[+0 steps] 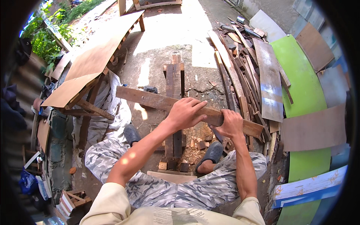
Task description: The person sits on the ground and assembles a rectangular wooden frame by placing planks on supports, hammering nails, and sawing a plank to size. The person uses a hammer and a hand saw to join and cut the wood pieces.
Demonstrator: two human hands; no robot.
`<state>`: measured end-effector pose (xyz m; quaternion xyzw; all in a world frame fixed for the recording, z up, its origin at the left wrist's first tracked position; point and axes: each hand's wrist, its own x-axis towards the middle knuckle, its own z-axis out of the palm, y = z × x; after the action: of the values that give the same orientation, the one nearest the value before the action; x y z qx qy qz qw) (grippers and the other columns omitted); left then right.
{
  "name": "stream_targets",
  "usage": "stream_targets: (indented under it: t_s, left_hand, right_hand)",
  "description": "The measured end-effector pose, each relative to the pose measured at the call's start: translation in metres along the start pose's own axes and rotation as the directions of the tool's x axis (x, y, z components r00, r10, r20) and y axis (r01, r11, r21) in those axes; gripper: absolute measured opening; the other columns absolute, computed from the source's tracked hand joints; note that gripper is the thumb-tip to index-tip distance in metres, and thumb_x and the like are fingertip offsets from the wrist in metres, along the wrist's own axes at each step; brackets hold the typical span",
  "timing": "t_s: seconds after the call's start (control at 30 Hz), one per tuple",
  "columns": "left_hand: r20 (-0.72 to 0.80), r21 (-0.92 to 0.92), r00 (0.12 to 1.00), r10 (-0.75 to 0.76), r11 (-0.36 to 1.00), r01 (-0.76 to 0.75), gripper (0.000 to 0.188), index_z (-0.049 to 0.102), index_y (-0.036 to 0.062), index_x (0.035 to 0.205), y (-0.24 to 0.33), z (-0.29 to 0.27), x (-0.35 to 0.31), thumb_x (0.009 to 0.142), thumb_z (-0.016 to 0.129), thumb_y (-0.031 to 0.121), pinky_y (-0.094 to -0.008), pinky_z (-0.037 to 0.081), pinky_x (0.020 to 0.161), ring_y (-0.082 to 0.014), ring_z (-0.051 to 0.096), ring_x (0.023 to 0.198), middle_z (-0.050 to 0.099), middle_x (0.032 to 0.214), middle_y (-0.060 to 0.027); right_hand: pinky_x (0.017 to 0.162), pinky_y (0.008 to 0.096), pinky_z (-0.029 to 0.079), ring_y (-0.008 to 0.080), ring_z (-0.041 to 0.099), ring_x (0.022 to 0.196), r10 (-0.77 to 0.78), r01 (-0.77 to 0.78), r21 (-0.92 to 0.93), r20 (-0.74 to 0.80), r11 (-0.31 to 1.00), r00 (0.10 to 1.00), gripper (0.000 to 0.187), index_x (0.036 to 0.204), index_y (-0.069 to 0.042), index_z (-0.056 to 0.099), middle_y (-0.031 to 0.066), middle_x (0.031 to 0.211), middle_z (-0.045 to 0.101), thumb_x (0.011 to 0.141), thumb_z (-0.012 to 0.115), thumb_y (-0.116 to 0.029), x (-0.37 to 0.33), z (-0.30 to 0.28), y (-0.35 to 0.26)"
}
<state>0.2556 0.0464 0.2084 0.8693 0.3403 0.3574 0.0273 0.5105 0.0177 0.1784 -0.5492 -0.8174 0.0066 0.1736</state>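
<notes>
A long, weathered wooden plank (146,99) lies slantwise in front of me, its left end farther away and its right end nearer. My left hand (184,113) is closed over the middle of the plank, fingers pointing right across its upper face. Close by on the right, my right hand (230,123) grips the same plank, with the thumb on the near side and the fingertips hidden behind it. Below the plank, a narrow bench of dark timber beams (173,80) runs away from me between my feet.
Small wood offcuts (201,145) and chips litter the ground by my sandals. A pile of wood strips (240,75) lies on the right, beside a green panel (300,82). At left stands a table topped with brown sheet (101,41), with white cloth (118,112) beneath.
</notes>
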Motion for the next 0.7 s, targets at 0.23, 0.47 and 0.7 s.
stream_targets:
  t_s: [0.23,0.47,0.7]
  left_hand:
    - [-0.097,-0.098,0.768,-0.632,0.774,0.625,0.040,0.068,0.0054,0.118,-0.015,-0.029,-0.144,0.086,0.079,0.027,-0.0380,0.055,0.082,-0.0274,0.071,0.095,0.072,0.105,-0.0141]
    - [0.333,-0.344,0.249,-0.910,0.129,0.930,0.100,0.039,-0.0068,0.148,-0.056,0.033,-0.179,0.083,0.075,0.060,-0.0397,0.052,0.099,-0.0313,0.065,0.116,0.057,0.137,-0.0274]
    - [0.612,-0.429,0.076,-0.787,-0.250,0.868,0.120,0.022,-0.0137,0.152,-0.055,0.045,-0.179,0.076,0.083,0.056,-0.0385,0.056,0.092,-0.0299,0.067,0.110,0.056,0.132,-0.0309]
  right_hand:
    - [0.082,0.0479,0.055,0.0348,0.070,0.095,0.450,-0.445,0.069,-0.101,0.893,0.887,0.076,0.115,-0.002,0.065,0.0165,0.103,0.072,0.062,0.089,-0.052,0.007,0.015,0.013]
    - [0.094,0.0530,0.051,0.0427,0.068,0.108,0.808,-0.823,0.150,0.156,0.549,0.568,0.085,0.122,0.005,0.062,0.0270,0.112,0.071,0.070,0.083,-0.059,0.023,0.080,0.008]
    - [0.097,0.0509,0.051,0.0431,0.065,0.113,0.888,-0.930,0.117,0.276,0.348,0.367,0.085,0.123,0.004,0.062,0.0271,0.120,0.068,0.067,0.086,-0.055,-0.013,0.182,-0.021]
